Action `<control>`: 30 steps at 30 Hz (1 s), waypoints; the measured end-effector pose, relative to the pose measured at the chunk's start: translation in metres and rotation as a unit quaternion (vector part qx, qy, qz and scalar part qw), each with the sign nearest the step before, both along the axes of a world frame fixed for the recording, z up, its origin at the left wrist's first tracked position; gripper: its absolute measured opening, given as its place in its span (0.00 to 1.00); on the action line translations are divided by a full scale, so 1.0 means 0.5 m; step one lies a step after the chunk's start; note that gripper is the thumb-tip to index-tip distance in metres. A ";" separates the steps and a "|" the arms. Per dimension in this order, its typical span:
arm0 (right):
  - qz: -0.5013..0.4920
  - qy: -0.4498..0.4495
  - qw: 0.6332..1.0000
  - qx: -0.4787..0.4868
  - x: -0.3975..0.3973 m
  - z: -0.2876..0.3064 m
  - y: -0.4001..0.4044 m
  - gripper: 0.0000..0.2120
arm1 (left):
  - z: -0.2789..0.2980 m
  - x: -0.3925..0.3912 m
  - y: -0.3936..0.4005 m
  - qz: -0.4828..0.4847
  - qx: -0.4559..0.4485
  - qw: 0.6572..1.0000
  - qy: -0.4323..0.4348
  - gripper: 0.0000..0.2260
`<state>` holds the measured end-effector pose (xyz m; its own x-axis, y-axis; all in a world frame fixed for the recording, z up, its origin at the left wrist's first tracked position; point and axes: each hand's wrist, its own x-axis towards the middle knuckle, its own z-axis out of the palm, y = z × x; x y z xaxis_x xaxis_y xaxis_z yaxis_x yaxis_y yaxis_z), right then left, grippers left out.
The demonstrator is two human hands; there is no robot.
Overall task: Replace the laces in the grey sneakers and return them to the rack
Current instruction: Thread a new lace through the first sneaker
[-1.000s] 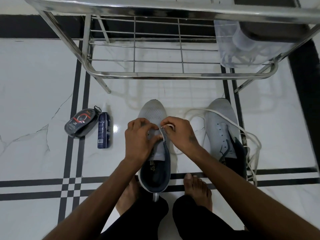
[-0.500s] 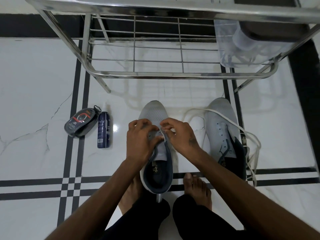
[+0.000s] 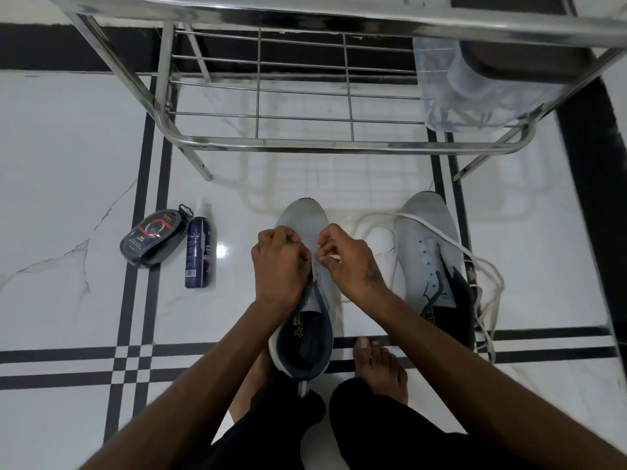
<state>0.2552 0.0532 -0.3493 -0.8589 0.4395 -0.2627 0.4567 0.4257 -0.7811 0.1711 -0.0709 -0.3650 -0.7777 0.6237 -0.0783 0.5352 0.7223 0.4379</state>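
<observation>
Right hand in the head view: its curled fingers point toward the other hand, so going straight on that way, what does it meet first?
Probably the left hand. The right hand, pinching the white lace, faces it across the grey sneaker with only a narrow gap between them. Depth is unclear; it might brush the sneaker's upper first.

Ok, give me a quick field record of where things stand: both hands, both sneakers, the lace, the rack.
left hand: fingers curled, gripping the near sneaker at the eyelet area
right hand: pinching a white lace end at the same sneaker
near sneaker: on the floor between the feet, toe toward the rack
second sneaker: on the floor to the right, eyelets bare
white lace: lying loose over and around the second sneaker
rack: lower shelf holds no sneakers; a clear plastic container sits at its right end
floor left: polish case, spray bottle
</observation>
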 end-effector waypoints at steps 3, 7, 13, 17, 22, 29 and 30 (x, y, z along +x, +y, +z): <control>0.009 0.008 1.000 -0.014 0.008 0.001 -0.004 0.09 | -0.008 -0.002 -0.004 -0.042 -0.008 0.999 0.007 0.04; 0.047 0.036 0.998 -0.005 0.023 -0.001 -0.017 0.10 | 0.000 -0.025 -0.017 -0.097 0.039 0.994 -0.041 0.04; 0.019 0.022 0.992 0.122 0.042 0.016 -0.020 0.22 | 0.030 -0.061 -0.033 -0.157 0.066 0.976 -0.136 0.02; -0.013 0.018 0.986 0.165 0.039 0.034 -0.042 0.20 | 0.049 -0.080 -0.044 -0.200 0.036 0.970 -0.131 0.03; -0.043 -0.093 0.995 0.014 0.032 0.048 -0.066 0.17 | 0.051 -0.078 -0.053 -0.224 0.014 0.969 -0.105 0.05; -0.096 -0.119 0.988 -0.011 0.031 0.033 -0.079 0.15 | 0.063 -0.065 -0.057 -0.196 -0.002 0.978 -0.065 0.09; -0.102 -0.113 0.988 -0.017 0.033 0.031 -0.081 0.15 | 0.065 -0.056 -0.055 -0.187 0.001 0.981 -0.047 0.10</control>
<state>0.2715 0.0126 -0.3338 -0.6705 0.5852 -0.4561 0.6954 0.2814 -0.6612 0.1432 -0.0987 -0.3323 -0.4842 0.8642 -0.1372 0.7198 0.4825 0.4991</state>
